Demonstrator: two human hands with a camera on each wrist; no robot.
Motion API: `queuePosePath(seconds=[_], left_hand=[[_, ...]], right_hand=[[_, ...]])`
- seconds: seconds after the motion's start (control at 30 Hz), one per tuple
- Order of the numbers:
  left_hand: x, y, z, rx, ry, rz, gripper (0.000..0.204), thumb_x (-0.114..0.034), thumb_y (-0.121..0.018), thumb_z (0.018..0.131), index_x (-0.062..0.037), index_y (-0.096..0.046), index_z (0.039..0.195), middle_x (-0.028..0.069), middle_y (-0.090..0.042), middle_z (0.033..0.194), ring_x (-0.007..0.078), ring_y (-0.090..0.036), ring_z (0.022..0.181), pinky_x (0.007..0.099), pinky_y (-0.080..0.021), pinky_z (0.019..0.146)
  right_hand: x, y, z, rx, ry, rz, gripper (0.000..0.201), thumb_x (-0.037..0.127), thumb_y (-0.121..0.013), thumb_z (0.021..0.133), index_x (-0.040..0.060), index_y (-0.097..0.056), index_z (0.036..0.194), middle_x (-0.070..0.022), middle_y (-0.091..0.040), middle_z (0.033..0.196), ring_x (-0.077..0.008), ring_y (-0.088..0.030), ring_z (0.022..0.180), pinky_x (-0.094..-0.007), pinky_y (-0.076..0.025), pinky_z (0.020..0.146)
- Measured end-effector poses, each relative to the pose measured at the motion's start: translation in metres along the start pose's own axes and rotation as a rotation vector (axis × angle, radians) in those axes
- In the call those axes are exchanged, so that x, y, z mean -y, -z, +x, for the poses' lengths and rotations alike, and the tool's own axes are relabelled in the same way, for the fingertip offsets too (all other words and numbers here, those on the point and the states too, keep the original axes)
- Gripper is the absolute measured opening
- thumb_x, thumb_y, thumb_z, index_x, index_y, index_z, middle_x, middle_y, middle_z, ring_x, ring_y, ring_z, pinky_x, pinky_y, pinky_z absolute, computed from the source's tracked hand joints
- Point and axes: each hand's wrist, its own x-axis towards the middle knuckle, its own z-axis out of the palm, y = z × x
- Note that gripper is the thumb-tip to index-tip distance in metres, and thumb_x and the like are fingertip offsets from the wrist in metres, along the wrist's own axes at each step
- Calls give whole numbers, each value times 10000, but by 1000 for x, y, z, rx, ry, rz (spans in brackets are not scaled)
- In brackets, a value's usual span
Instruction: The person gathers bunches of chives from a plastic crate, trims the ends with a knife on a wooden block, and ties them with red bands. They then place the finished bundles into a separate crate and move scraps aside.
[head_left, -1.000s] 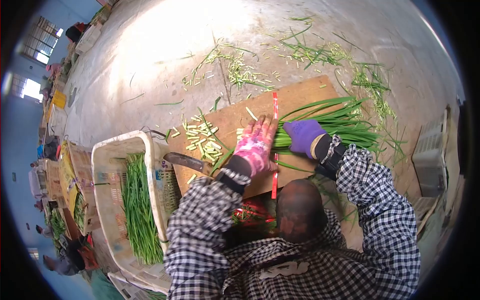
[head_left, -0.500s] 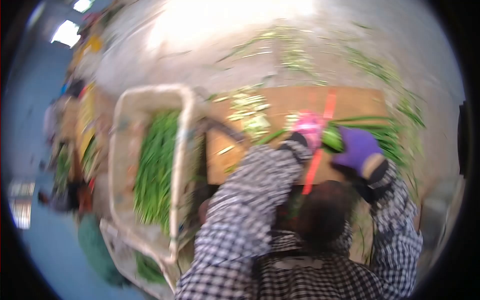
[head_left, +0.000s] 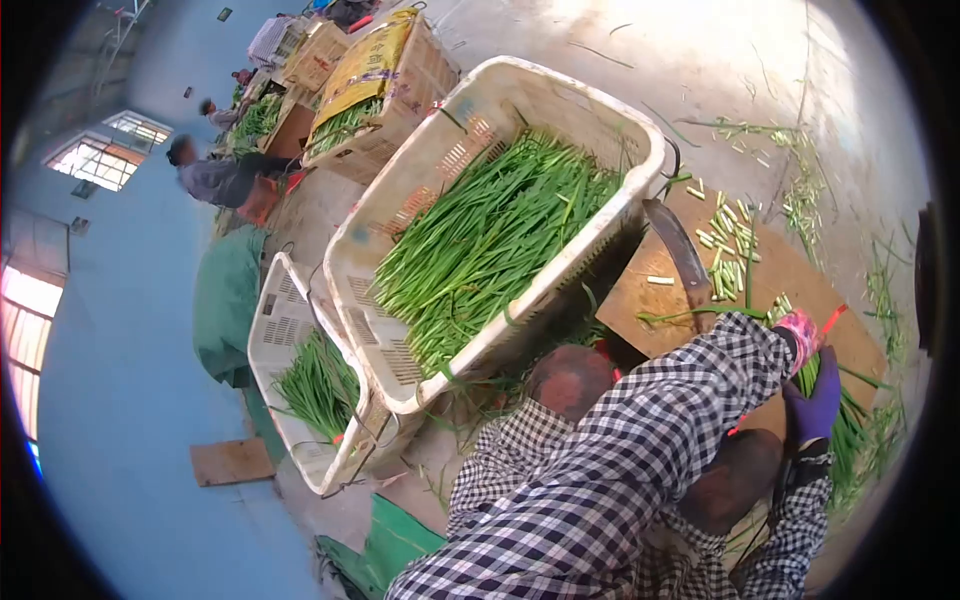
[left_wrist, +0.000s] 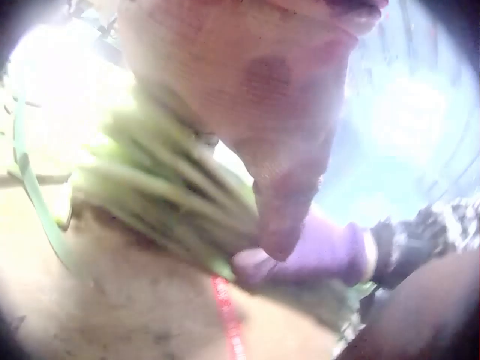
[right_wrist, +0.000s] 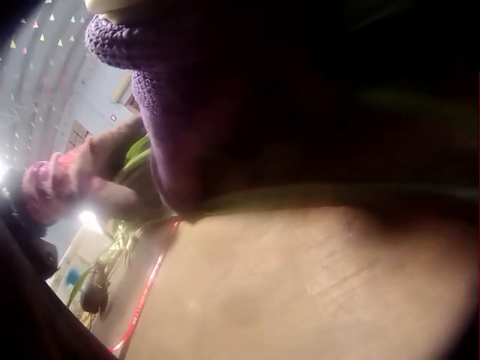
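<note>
In the head view, the left hand (head_left: 800, 338) in a pink glove holds the pale end of a bundle of green stalks (head_left: 848, 432) over a brown board (head_left: 630, 305). Close beside it, the right hand (head_left: 818, 402), gloved in purple, grips the same bundle. The left wrist view shows the left hand (left_wrist: 255, 112) over blurred stalks (left_wrist: 165, 180), with the purple right hand (left_wrist: 311, 251) around them. A red strip (head_left: 834, 319) crosses the board. In the right wrist view, the bundle is mostly dark behind the purple glove (right_wrist: 169, 142).
A curved knife (head_left: 680, 245) lies at the board's left side, near short cut pieces (head_left: 728, 238). Left of the board stands a large white crate (head_left: 360, 240) of green stalks, with a smaller crate (head_left: 265, 345) beyond. Trimmings (head_left: 800, 205) litter the floor.
The head view has swung left, bringing the crates to the middle and the board to the right. Both hands remain at the bundle; the left was flatter across it one second ago.
</note>
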Motion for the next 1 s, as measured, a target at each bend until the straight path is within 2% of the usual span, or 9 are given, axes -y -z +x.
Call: queuePosePath(seconds=[0.07,0.13,0.2,0.23,0.3,0.47,0.6,0.63,1.0], left_hand=[[8,47,-36,-203,-224,17,305,-237,-496,827,-132,-537,1110,80,-587,979,238,-539,986,394,-454,791],[39,109,-84,-172,-276,-97,980,-463,-794,447,-54,-412,1251,169,-489,1190,314,-452,1128,438,-316,948],[119,154,-160,-499,-293,-445,924,-431,-756,524,-9,-384,1257,197,-457,1208,326,-434,1134,391,-354,950],[126,227,-228,-276,126,-264,905,-354,-775,530,-7,-373,1263,203,-436,1233,296,-432,1149,351,-372,946],[203,243,-344,-525,475,-317,812,-232,-758,597,2,-361,1266,207,-438,1240,287,-425,1164,345,-357,973],[315,185,-605,-416,1082,-8,751,-285,-686,663,36,-350,1253,253,-409,1250,345,-390,1187,381,-332,992],[345,168,-642,351,1407,-133,821,-372,-749,553,-12,-419,1212,218,-540,1113,313,-528,1046,361,-423,901],[355,161,-641,586,1360,-127,590,-360,-640,702,-39,-481,1171,182,-547,1130,295,-542,1039,363,-431,892],[451,27,-652,34,1601,99,387,-277,-604,769,-71,-567,1094,138,-586,1091,247,-563,1023,366,-449,855]], right_hand=[[1,4,3,50,-33,-12,790,169,-706,573,-2,-371,1268,-217,-429,1244,-354,-397,1179,-375,-293,1005],[-2,12,7,99,-75,-15,807,154,-704,566,-5,-358,1277,-214,-425,1249,-350,-398,1179,-370,-292,1006],[-5,27,13,265,-175,407,838,154,-706,565,-2,-329,1296,-202,-405,1282,-322,-374,1206,-359,-283,1011],[1,38,13,239,-87,275,805,104,-669,604,9,-305,1317,-168,-374,1327,-276,-326,1251,-349,-270,1018],[2,48,12,151,-56,225,753,88,-636,649,17,-306,1322,-155,-372,1334,-263,-313,1261,-348,-253,1024],[13,68,1,34,-133,243,609,70,-531,770,43,-305,1335,-121,-358,1355,-231,-296,1277,-362,-210,1037],[59,75,-9,123,-117,228,563,125,-521,803,59,-330,1329,-122,-369,1346,-236,-311,1267,-377,-201,1034],[71,78,-11,168,-141,229,564,124,-521,800,60,-334,1328,-123,-373,1342,-238,-320,1261,-373,-204,1032],[128,58,-7,310,-195,341,591,-21,-492,737,5,-347,1309,-106,-416,1306,-204,-428,1162,-318,-320,978]])
